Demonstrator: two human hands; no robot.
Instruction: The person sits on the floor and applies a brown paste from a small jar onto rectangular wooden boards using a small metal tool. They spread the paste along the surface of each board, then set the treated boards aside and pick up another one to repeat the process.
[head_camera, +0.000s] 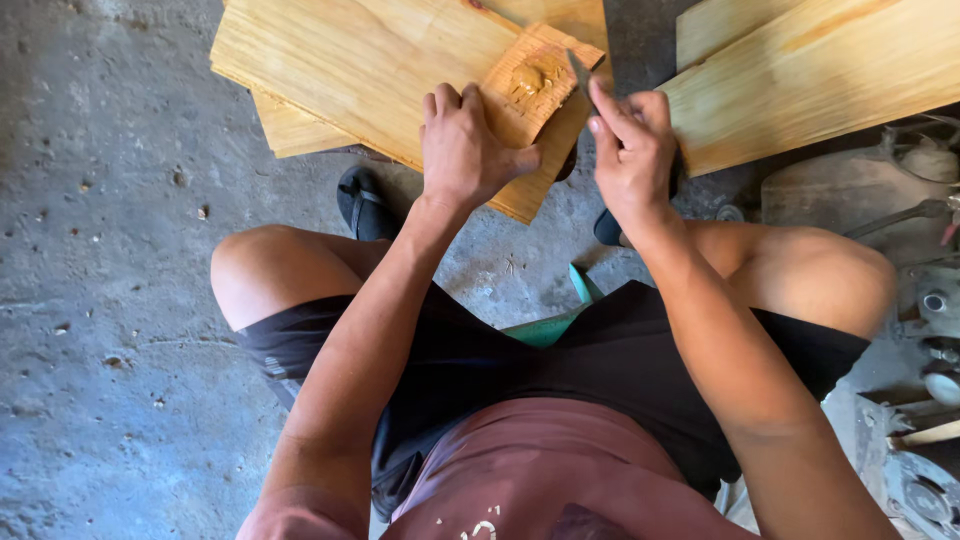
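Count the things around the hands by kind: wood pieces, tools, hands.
Large pale plywood boards: 3 (stacked pair; right one)
Small square wood piece smeared with brown putty: 1
Thin metal scraper blade: 1
Hands: 2 (left hand, right hand)
Total: 7

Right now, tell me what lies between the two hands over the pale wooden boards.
Head view: between the left hand and right hand lies the small wooden piece bearing brown putty.

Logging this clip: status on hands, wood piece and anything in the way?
Left hand grips small wood block. Right hand holds blade at brown putty. Nothing blocking; planks beneath.
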